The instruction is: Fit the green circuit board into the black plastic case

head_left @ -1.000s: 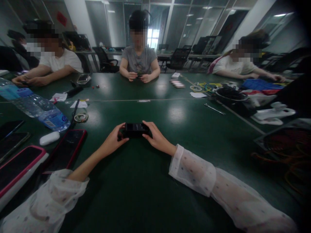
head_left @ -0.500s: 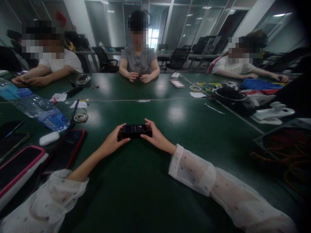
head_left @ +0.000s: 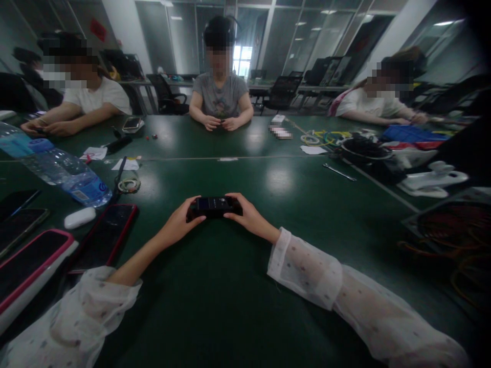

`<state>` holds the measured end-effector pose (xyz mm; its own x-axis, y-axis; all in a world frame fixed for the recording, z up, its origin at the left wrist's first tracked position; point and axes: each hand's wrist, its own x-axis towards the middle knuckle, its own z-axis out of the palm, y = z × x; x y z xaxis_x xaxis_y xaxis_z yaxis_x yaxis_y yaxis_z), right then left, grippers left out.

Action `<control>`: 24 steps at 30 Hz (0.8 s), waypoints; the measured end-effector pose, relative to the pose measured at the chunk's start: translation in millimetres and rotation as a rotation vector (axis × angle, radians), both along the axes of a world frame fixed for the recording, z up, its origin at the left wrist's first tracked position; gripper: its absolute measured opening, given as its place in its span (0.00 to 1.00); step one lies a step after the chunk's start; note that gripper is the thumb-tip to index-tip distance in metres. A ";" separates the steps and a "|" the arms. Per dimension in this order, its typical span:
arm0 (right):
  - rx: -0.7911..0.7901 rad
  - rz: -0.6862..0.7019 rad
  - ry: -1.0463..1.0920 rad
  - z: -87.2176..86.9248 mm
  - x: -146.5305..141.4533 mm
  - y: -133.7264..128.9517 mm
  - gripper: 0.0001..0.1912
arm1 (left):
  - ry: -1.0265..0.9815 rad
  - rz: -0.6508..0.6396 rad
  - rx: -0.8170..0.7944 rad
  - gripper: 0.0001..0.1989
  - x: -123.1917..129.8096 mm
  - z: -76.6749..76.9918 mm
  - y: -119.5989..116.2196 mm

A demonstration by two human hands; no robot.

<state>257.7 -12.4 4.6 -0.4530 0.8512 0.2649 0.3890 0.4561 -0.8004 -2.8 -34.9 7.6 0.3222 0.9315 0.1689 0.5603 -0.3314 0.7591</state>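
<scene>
Between my two hands is a small black handheld device [head_left: 213,205] with a dark screen at its left part and small marks or buttons to the right. My left hand [head_left: 179,221] grips its left end, thumb along the near edge and fingers behind. The right end is held by my right hand [head_left: 248,219], with the thumb at the near side and the index finger on the far side. The device is over the green table [head_left: 215,296]; I cannot tell whether it touches the surface.
To the left lie a red-edged phone [head_left: 109,236], a white earbud case [head_left: 80,218], a pink-edged phone [head_left: 34,268] and water bottles [head_left: 72,176]. A bracelet [head_left: 129,185] lies beyond them. At right are a wrench [head_left: 339,172], cables [head_left: 326,137] and a white object [head_left: 433,179]. Three people sit opposite.
My right index finger has come down slightly onto the device's far edge. The person at the far right has drawn an outstretched hand inward. The view has shifted a little.
</scene>
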 end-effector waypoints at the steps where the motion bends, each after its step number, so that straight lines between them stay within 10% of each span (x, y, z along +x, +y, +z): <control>1: -0.001 0.001 -0.001 0.2 -0.2 0.0 0.27 | 0.001 0.003 -0.003 0.31 -0.1 -0.1 0.0; 24: 0.015 0.025 0.104 0.9 -2.6 0.9 0.25 | 0.027 -0.006 0.014 0.36 -0.6 -3.2 1.9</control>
<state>255.1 -11.5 5.5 -0.4433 0.8358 0.3240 0.2924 0.4765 -0.8291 -3.4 -33.0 4.5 0.3327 0.9270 0.1731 0.5782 -0.3455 0.7391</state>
